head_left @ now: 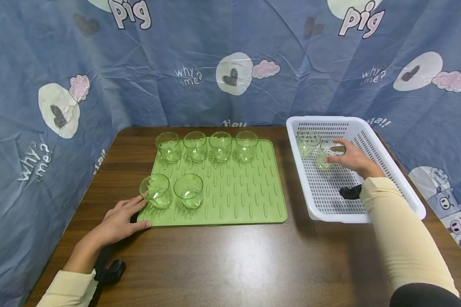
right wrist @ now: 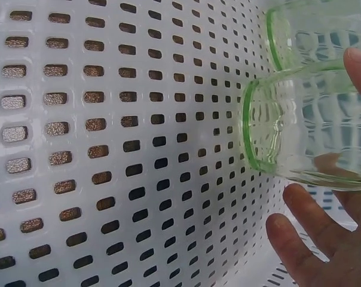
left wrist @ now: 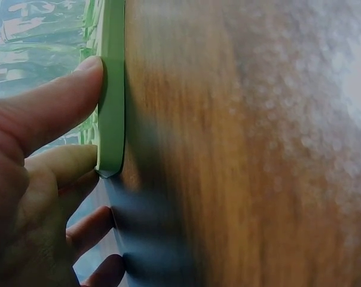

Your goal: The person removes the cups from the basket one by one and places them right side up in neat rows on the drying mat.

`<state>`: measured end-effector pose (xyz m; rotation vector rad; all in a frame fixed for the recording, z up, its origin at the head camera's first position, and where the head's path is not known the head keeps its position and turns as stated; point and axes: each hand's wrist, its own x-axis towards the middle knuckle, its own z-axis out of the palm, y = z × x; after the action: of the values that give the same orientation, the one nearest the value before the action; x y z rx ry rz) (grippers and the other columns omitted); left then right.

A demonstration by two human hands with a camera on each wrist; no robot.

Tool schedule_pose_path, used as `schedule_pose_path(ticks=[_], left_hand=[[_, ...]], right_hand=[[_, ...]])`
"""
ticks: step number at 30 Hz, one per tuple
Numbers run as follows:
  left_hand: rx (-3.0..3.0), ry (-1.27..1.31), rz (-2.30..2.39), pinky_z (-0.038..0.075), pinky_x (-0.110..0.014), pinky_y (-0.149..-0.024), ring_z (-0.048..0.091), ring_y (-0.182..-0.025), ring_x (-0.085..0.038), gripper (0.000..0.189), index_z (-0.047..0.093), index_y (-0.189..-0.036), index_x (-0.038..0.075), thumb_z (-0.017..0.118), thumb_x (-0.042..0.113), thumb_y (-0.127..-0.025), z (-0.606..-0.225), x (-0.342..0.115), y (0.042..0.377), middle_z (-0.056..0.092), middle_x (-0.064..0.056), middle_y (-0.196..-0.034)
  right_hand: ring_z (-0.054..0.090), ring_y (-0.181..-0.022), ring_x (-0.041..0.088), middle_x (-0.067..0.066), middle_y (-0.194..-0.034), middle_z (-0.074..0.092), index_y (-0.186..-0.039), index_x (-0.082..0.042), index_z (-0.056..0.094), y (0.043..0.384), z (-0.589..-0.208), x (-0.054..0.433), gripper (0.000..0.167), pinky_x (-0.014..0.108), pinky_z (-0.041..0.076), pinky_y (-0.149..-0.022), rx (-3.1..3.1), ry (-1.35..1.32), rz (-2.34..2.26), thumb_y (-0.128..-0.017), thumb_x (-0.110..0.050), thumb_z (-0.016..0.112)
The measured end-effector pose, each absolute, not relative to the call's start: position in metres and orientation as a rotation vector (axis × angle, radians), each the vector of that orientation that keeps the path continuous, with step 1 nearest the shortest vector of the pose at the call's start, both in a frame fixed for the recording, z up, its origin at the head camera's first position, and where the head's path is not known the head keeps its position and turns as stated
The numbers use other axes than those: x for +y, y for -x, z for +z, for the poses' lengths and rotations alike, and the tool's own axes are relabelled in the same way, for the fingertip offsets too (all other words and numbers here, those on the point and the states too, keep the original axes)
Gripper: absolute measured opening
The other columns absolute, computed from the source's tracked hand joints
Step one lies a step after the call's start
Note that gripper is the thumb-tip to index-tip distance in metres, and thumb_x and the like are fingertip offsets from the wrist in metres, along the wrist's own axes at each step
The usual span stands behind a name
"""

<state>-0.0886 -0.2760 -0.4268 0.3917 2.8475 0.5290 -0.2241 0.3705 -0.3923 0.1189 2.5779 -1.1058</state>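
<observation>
My left hand (head_left: 119, 219) rests at the front left corner of the green mat (head_left: 238, 187). In the left wrist view its thumb (left wrist: 79, 89) lies against the mat's edge, with the other fingers spread around the corner. Beside those fingers stands a clear glass (head_left: 156, 196), and a second glass (head_left: 189, 196) is to its right. Inside the white basket (head_left: 401, 179), my right hand (head_left: 351, 158) holds a clear glass (right wrist: 306, 122) by its sides, thumb on one side and fingers on the other. Another glass (head_left: 307, 143) stands just behind it, by the basket's left wall.
A back row of several glasses (head_left: 220, 149) stands along the mat's far edge, all upright. The brown wooden table (head_left: 230, 264) extends in front of the mat. Blue printed fabric (head_left: 199, 38) hangs behind and at the sides. Each wrist carries a black camera mount (head_left: 110, 271).
</observation>
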Motion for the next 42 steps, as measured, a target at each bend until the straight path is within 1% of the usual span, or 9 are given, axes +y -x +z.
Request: schedule_pose_path(ticks=[10, 17, 23, 31, 34, 35, 37, 39, 42], left_hand=[[2.834, -0.374, 0.545, 0.029, -0.071, -0.096, 0.034, -0.133, -0.050, 0.077, 0.045, -0.146, -0.003, 0.071, 0.042, -0.089, -0.426, -0.275, 0.089, 0.034, -0.028, -0.156], [2.838, -0.367, 0.541, 0.028, -0.071, -0.096, 0.034, -0.134, -0.050, 0.077, 0.046, -0.146, -0.004, 0.071, 0.042, -0.089, -0.426, -0.276, 0.087, 0.034, -0.028, -0.156], [2.836, -0.369, 0.544, 0.029, -0.070, -0.096, 0.034, -0.134, -0.050, 0.076, 0.046, -0.145, -0.004, 0.071, 0.042, -0.089, -0.425, -0.275, 0.088, 0.034, -0.028, -0.156], [2.833, -0.369, 0.551, 0.029, -0.072, -0.097, 0.034, -0.134, -0.051, 0.077, 0.045, -0.146, -0.004, 0.070, 0.041, -0.090, -0.425, -0.275, 0.089, 0.033, -0.028, -0.156], [2.832, -0.371, 0.546, 0.029, -0.072, -0.097, 0.034, -0.134, -0.051, 0.077, 0.045, -0.146, -0.004, 0.070, 0.041, -0.090, -0.425, -0.275, 0.088, 0.033, -0.028, -0.156], [2.832, -0.370, 0.544, 0.029, -0.072, -0.097, 0.034, -0.134, -0.051, 0.077, 0.045, -0.146, -0.004, 0.071, 0.041, -0.089, -0.425, -0.275, 0.088, 0.033, -0.028, -0.156], [2.834, -0.369, 0.543, 0.028, -0.073, -0.097, 0.034, -0.134, -0.051, 0.077, 0.045, -0.146, -0.004, 0.071, 0.041, -0.089, -0.426, -0.275, 0.088, 0.033, -0.027, -0.156], [2.834, -0.367, 0.548, 0.028, -0.073, -0.097, 0.034, -0.134, -0.051, 0.077, 0.045, -0.146, -0.004, 0.071, 0.041, -0.089, -0.426, -0.275, 0.088, 0.033, -0.027, -0.156], [2.831, -0.363, 0.555, 0.027, -0.072, -0.097, 0.033, -0.135, -0.051, 0.077, 0.045, -0.146, -0.004, 0.071, 0.041, -0.089, -0.425, -0.274, 0.088, 0.033, -0.028, -0.156]], right_hand=[[0.030, -0.142, 0.052, 0.033, -0.157, 0.028, -0.160, -0.005, 0.002, 0.224, -0.382, 0.372, 0.099, 0.066, 0.029, -0.112, 2.644, -0.059, -1.103, -0.092, -0.030, 0.070], [0.028, -0.142, 0.054, 0.035, -0.157, 0.026, -0.157, 0.002, -0.008, 0.221, -0.365, 0.369, 0.105, 0.066, 0.028, -0.113, 2.699, -0.085, -1.140, -0.094, -0.033, 0.067], [0.043, -0.136, 0.047, 0.034, -0.150, 0.040, -0.156, 0.004, 0.011, 0.215, -0.341, 0.355, 0.092, 0.056, 0.039, -0.106, 2.834, -0.009, -1.247, -0.091, -0.022, 0.070], [0.047, -0.135, 0.042, 0.027, -0.147, 0.049, -0.156, -0.004, 0.021, 0.202, -0.315, 0.332, 0.088, 0.053, 0.040, -0.104, 3.002, 0.095, -1.225, -0.089, -0.025, 0.074], [0.048, -0.133, 0.039, 0.025, -0.146, 0.050, -0.156, -0.005, 0.024, 0.197, -0.310, 0.322, 0.087, 0.035, 0.043, -0.097, 3.026, 0.157, -1.251, -0.088, -0.023, 0.075], [0.049, -0.132, 0.038, 0.025, -0.146, 0.051, -0.155, -0.006, 0.025, 0.196, -0.308, 0.318, 0.086, 0.029, 0.043, -0.093, 3.028, 0.177, -1.262, -0.087, -0.022, 0.076], [0.050, -0.128, 0.035, 0.024, -0.143, 0.053, -0.155, -0.007, 0.027, 0.191, -0.304, 0.309, 0.086, 0.023, 0.039, -0.086, 3.040, 0.224, -1.277, -0.086, -0.021, 0.076], [0.050, -0.127, 0.033, 0.022, -0.141, 0.054, -0.155, -0.009, 0.028, 0.186, -0.298, 0.299, 0.086, 0.024, 0.037, -0.086, 3.041, 0.273, -1.281, -0.085, -0.020, 0.078], [0.051, -0.127, 0.031, 0.018, -0.139, 0.056, -0.154, -0.012, 0.031, 0.179, -0.290, 0.282, 0.086, 0.031, 0.036, -0.089, 3.043, 0.361, -1.273, -0.083, -0.019, 0.080]])
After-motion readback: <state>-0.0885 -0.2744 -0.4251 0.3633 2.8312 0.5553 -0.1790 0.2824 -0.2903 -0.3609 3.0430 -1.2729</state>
